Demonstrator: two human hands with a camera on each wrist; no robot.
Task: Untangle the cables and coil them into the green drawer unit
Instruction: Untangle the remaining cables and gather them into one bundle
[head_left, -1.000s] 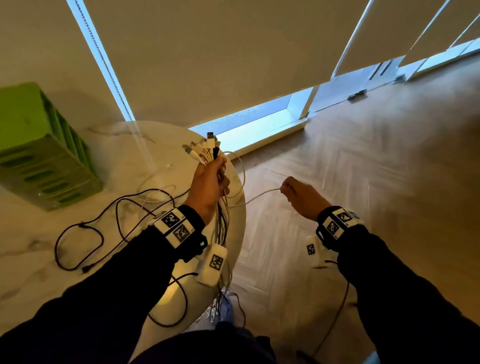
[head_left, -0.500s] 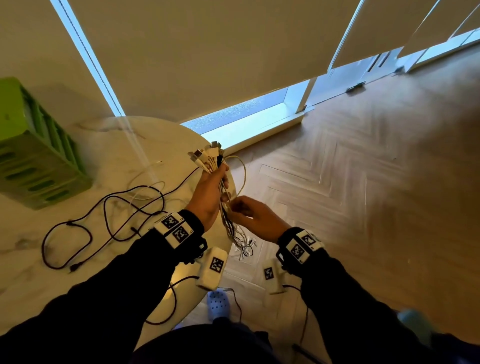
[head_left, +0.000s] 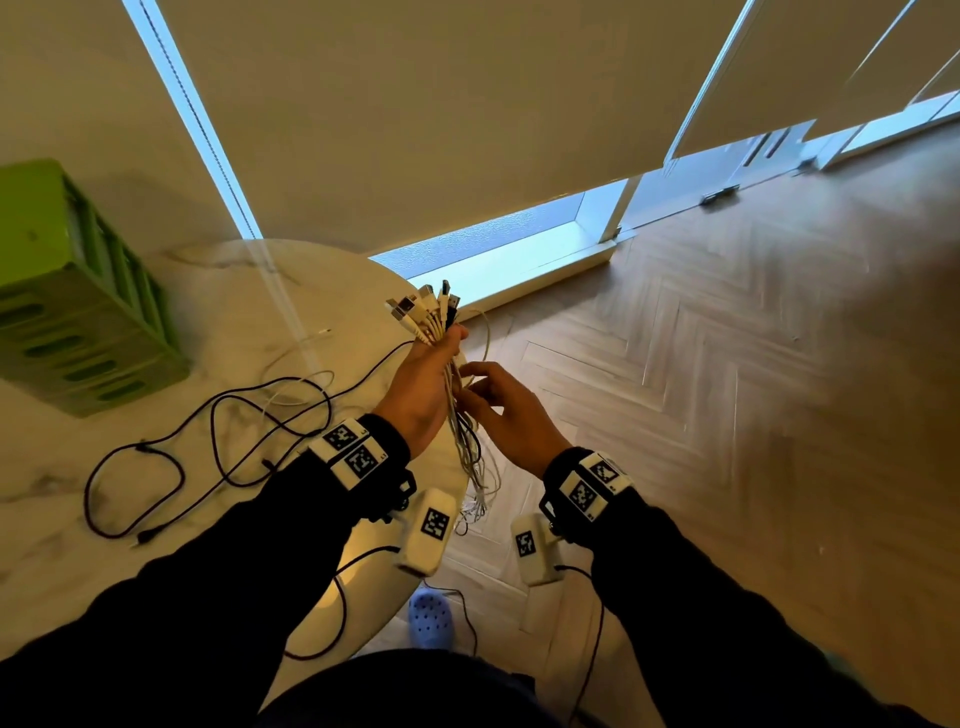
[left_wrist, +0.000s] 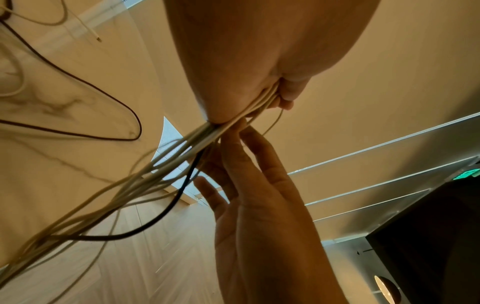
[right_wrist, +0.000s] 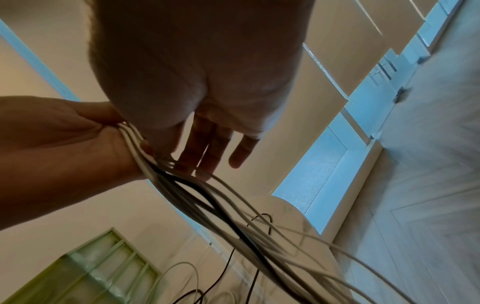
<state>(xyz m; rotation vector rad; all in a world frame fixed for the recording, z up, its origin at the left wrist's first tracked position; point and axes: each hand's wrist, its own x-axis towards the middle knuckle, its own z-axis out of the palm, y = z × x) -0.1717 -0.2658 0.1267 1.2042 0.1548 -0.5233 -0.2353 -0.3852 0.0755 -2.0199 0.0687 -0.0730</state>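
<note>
My left hand grips a bundle of white cables with one dark strand, the plugs fanning out above the fist and the strands hanging past the table edge. In the left wrist view the cable bundle runs out of the left hand. My right hand is beside it, fingers straight, fingertips touching the strands just below the fist; the right wrist view shows its fingers extended over the cable bundle. The green drawer unit stands on the table's far left.
A round white marble table carries a loose black cable and a thin white cable. Wooden floor lies to the right, roller blinds and a low window ahead. A blue shoe shows below.
My right hand, which was out to the right pulling a white strand, came back to the bundle and now lies open against it. The left hand kept its grip.
</note>
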